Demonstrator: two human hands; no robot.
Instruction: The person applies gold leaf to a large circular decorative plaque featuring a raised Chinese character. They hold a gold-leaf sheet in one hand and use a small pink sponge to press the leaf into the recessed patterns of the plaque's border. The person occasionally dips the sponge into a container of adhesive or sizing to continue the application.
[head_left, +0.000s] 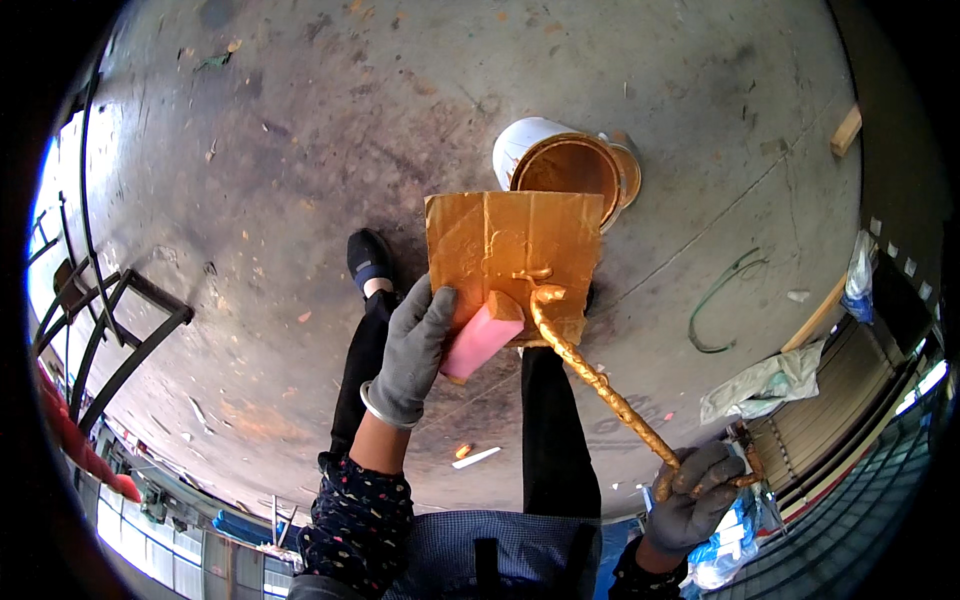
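My left hand (413,355), in a grey glove, is closed at the lower left edge of a cardboard piece (530,225) smeared with gold paint. The same hand holds a pink sponge block (483,342), gold-stained at its ends, against the cardboard's lower part. Some of its fingers are hidden behind these. A knobbly gold-painted branch (610,395) slants down to the right, its hooked tip in front of the cardboard. Around its lower end my gloved right hand (695,495) is closed. Beyond the cardboard a white bucket (520,140) lies tipped, its inside coated gold.
A gold-stained container (628,165) shows beside the bucket. At the left stands a black metal frame (150,300). A green cord loop (695,325), a pale crumpled sack (765,385) and a wood block (846,132) are on the right. My shoe (370,258) stands left of the cardboard.
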